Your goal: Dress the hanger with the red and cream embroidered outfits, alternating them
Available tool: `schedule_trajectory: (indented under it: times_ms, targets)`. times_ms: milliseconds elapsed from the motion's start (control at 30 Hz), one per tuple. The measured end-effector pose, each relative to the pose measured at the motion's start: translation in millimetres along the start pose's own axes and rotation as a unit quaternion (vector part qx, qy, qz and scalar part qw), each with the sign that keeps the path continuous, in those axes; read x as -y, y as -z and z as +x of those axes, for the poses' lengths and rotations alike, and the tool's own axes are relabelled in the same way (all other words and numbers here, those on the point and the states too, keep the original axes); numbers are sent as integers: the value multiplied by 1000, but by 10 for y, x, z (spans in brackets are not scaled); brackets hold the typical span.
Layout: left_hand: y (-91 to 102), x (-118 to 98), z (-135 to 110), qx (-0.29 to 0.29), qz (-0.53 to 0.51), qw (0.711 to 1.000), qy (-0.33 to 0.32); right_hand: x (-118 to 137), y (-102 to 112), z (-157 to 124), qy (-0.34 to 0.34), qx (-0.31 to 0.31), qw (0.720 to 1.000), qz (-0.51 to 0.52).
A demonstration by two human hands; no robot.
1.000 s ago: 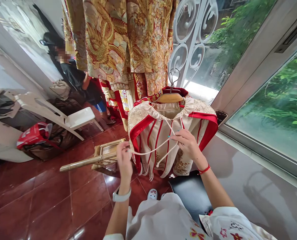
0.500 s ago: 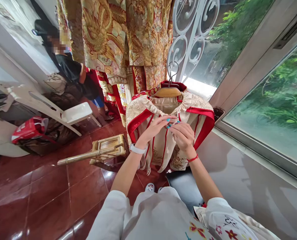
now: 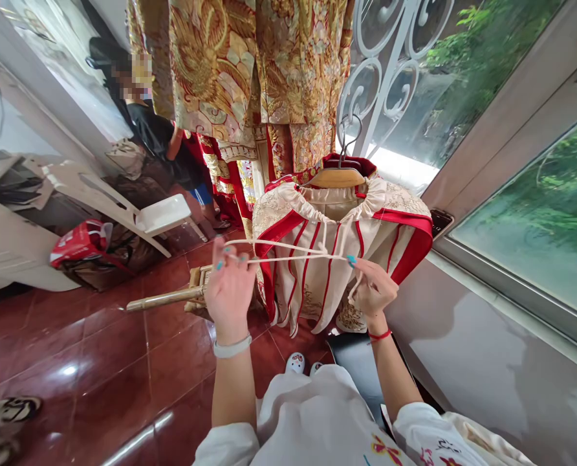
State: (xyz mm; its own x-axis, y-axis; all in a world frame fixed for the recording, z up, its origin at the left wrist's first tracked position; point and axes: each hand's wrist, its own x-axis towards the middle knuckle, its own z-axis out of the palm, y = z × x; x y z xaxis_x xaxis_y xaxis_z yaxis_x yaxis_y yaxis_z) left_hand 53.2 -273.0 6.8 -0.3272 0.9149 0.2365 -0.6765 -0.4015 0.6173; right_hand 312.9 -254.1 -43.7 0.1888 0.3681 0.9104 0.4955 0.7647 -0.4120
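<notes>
A cream cape with red trim point(image 3: 298, 288) hangs on a wooden hanger point(image 3: 336, 178) before me. White drawstrings point(image 3: 293, 257) come from its gathered collar and stretch sideways between my hands, meeting at a small crossing below the neckline. My left hand point(image 3: 230, 285), out to the left, has a loop of the cord round its raised fingers; it is slightly blurred. My right hand point(image 3: 373, 288) pinches the cord between thumb and finger on the right, with a loose end dangling beneath it.
Gold embroidered garments point(image 3: 215, 71) hang behind the cape. A bamboo chair-like piece point(image 3: 167, 299) stands at left on the red tiles. Farther back are a white chair point(image 3: 165, 213), a red bag point(image 3: 82, 243) and a person in black point(image 3: 152, 129). A window point(image 3: 535, 194) lies right.
My hands were together at the cape's neckline. The left has moved far out to the left and the right a little outward, drawing the cord taut between them.
</notes>
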Motion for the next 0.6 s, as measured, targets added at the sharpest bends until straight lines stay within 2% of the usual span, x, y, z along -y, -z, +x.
schedule_trajectory:
  times_ms: [67, 200, 300, 467, 533, 600]
  targets:
    - [157, -38, -18, -50, -19, 998, -32, 5, 51, -1, -55, -20, 998, -6]
    - [435, -45, -31, -80, -50, 993, -67, -62, 119, -37, -197, -24, 980, 21]
    - [666, -57, 55, -137, -2, 985, -108, -258, 203, -5, -283, -31, 958, 41]
    - [1013, 3, 283, -233, 79, 959, -141, -735, 480, 294, -316, -126, 940, 0]
    - [1114, 109, 279, -255, 115, 953, -114, -853, 590, 390, -311, -128, 942, -6]
    - [1200, 243, 194, -243, 184, 952, -36, -908, 682, 411, -319, -91, 944, -10]
